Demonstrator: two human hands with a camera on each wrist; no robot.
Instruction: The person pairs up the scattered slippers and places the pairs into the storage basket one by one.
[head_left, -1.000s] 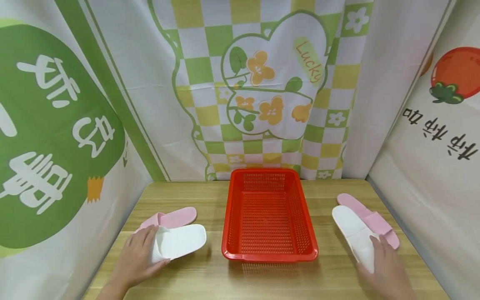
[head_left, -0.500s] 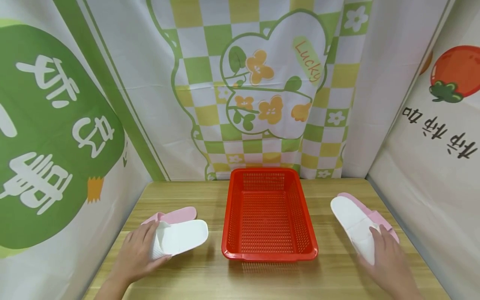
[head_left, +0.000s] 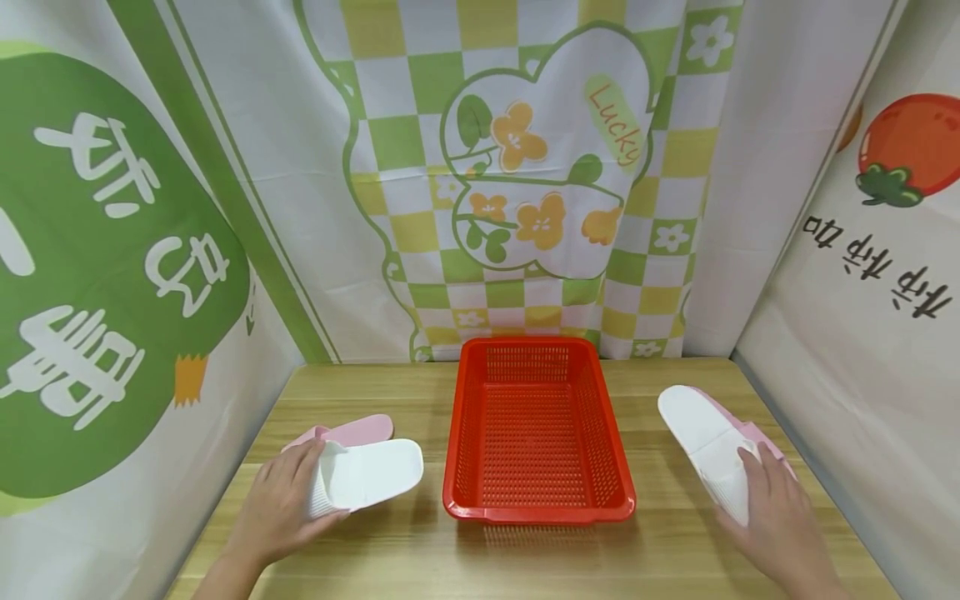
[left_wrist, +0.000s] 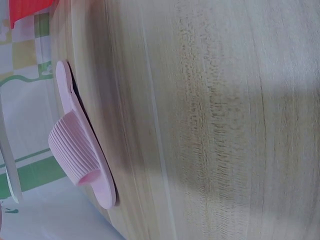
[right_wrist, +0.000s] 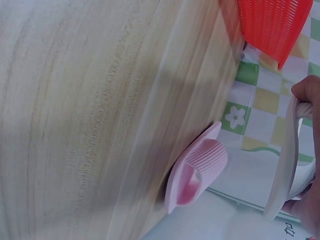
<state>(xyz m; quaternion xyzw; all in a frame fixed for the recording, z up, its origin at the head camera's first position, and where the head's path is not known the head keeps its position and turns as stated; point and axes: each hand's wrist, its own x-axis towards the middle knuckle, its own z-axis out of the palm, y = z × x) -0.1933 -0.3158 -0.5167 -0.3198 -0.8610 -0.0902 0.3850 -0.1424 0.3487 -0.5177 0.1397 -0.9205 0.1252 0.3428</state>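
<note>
In the head view my left hand [head_left: 279,504] grips a white slipper [head_left: 375,473] by its ribbed strap, toe end pointing right, held above the table. Behind it a pink slipper [head_left: 363,431] lies on the wood; the left wrist view shows that pink slipper [left_wrist: 75,145] whole. On the other side my right hand [head_left: 776,521] grips a second white slipper [head_left: 693,425] round its strap area. In the right wrist view this white slipper [right_wrist: 286,165] is raised off the table. A second pink slipper [head_left: 757,435] lies beyond, partly covered by the white one in the head view.
A red perforated basket [head_left: 540,512] stands mid-table between the two hands, with nothing in it. The wooden table [head_left: 420,558] is enclosed by printed cloth walls [head_left: 540,167] at the back and both sides.
The left white slipper has shifted slightly right and up. The right white slipper has risen up and left, covering more of the pink one. Basket and pink slippers stay put.
</note>
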